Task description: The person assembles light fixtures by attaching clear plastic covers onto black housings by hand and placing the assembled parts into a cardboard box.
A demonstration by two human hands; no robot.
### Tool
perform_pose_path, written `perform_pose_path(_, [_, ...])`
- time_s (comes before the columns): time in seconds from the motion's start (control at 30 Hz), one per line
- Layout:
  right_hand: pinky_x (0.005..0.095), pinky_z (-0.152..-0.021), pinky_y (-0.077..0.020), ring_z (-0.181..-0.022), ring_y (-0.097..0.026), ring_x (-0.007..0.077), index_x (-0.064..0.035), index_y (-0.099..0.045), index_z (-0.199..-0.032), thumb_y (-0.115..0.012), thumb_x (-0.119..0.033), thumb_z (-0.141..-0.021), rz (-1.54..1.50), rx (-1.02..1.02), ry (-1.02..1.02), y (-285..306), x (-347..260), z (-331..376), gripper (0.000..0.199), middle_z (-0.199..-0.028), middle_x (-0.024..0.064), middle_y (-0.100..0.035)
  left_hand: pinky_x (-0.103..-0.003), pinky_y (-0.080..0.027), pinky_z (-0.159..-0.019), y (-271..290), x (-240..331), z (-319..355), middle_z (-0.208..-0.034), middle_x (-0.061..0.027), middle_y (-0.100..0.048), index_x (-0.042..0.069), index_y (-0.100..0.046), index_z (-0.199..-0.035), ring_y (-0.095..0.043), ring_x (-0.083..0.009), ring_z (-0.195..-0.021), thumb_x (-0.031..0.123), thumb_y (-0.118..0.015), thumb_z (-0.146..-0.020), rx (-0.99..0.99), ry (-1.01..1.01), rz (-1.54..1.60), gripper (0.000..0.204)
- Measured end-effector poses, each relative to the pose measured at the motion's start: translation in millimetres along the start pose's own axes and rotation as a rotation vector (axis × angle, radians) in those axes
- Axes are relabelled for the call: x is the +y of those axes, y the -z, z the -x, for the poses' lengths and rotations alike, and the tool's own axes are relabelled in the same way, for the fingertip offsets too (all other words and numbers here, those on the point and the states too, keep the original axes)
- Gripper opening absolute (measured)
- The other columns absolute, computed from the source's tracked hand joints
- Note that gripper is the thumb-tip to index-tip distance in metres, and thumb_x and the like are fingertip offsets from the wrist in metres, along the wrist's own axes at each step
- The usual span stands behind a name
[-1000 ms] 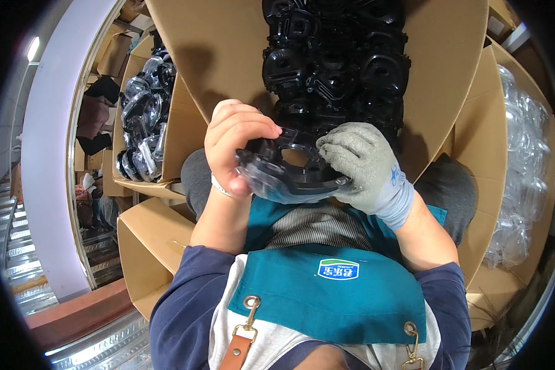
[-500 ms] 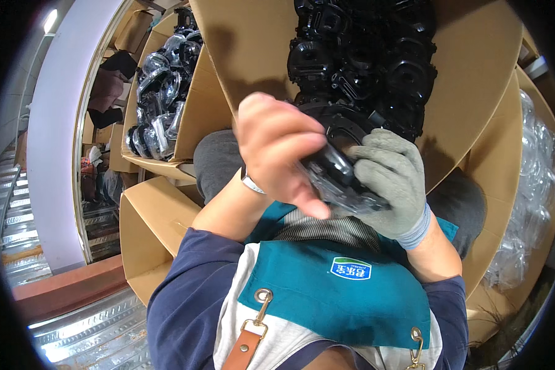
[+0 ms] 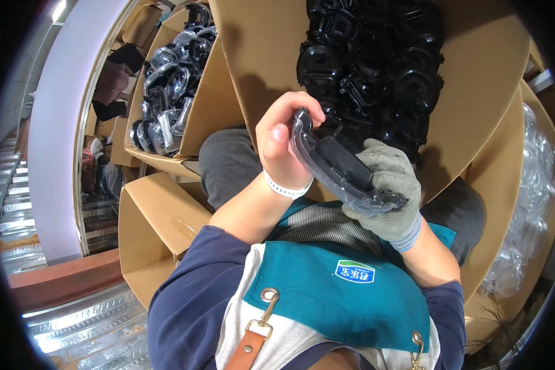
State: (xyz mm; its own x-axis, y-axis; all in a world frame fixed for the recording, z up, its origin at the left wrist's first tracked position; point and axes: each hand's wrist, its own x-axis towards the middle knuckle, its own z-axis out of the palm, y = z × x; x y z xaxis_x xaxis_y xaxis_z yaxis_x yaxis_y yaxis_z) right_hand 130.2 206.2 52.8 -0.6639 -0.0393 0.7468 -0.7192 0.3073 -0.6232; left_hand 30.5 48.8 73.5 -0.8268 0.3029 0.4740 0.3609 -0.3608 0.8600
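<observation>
right hand (image 3: 390,188) palm hidden behind black plastic tray (image 3: 342,163)

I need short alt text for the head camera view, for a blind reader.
A bare left hand and a grey-gloved right hand hold a dark moulded plastic tray part above an open cardboard box of black plastic parts.

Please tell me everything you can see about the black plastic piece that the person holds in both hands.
The black plastic piece is a flat, curved tray-like moulding with a raised rim and glossy surface. It is tilted on edge, its hollow side facing the camera. The bare left hand pinches its upper end; the grey-gloved right hand supports its lower end. It is held above a cardboard box of similar black parts.
</observation>
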Motion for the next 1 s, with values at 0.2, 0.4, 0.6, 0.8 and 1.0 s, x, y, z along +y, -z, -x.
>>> perform_pose_path(0.2, [0.0448,-0.088,-0.048,-0.099,-0.059,0.0345,-0.0076,-0.052,-0.105,-0.088,-0.019,-0.064,-0.028,0.102,-0.021,-14.2,10.8,18.8,0.056,-0.109,0.0156,-0.061,-0.028,-0.032,-0.062,-3.8,12.1,-1.9,-0.07,-0.007,-0.046,-0.003,-0.052,-0.084,-0.042,-0.0155,-0.066,0.057,-0.041,-0.084,0.015,-0.02,-0.115,0.061])
perform_pose_path(0.4, [0.0416,-0.103,-0.0389,-0.116,-0.053,0.0236,-0.0063,-0.04,-0.134,-0.061,-0.037,-0.092,-0.178,0.466,-0.806,-13.8,19.5,74.5,0.056,-0.129,0.0115,-0.052,-0.028,-0.039,-0.085,-2.6,-3.1,5.8,-0.104,-0.0074,-0.05,0.002,-0.042,-0.121,-0.048,-0.0159,-0.096,0.051,-0.06,-0.081,-0.024,0.217,0.003,0.066])
perform_pose_path(0.6, [0.042,-0.107,-0.0364,-0.124,-0.048,0.0252,-0.0032,-0.034,-0.141,-0.041,-0.047,-0.099,-0.856,0.252,-0.832,-19.1,4.1,24.2,0.061,-0.137,0.0127,-0.047,-0.034,-0.045,-0.095,40.0,5.4,59.7,-0.117,-0.0125,-0.06,0.0,-0.038,-0.131,-0.058,-0.0187,-0.106,0.028,-0.087,-0.064,-0.157,0.61,0.043,0.088])
perform_pose_path(0.8, [0.0395,-0.108,-0.0326,-0.129,-0.043,0.0264,-0.0032,-0.026,-0.147,-0.037,-0.033,-0.102,-0.415,-0.066,-0.712,-36.8,20.3,19.1,0.054,-0.144,0.0148,-0.039,-0.029,-0.046,-0.087,129.0,70.3,49.8,-0.106,-0.0035,-0.059,0.002,-0.052,-0.116,-0.055,-0.0129,-0.099,0.043,-0.082,-0.072,0.392,0.15,-0.411,0.067])
perform_pose_path(1.0, [0.0326,-0.097,-0.0425,-0.11,-0.057,0.0193,-0.003,-0.052,-0.124,-0.043,-0.032,-0.102,-0.578,0.137,-1.072,-29.9,36.7,23.6,0.038,-0.123,0.0118,-0.058,-0.035,-0.052,-0.081,280.5,103.9,-4.1,-0.101,-0.0085,-0.066,0.003,-0.056,-0.111,-0.064,-0.0204,-0.092,0.029,-0.06,-0.093,1.115,0.056,0.013,0.032])
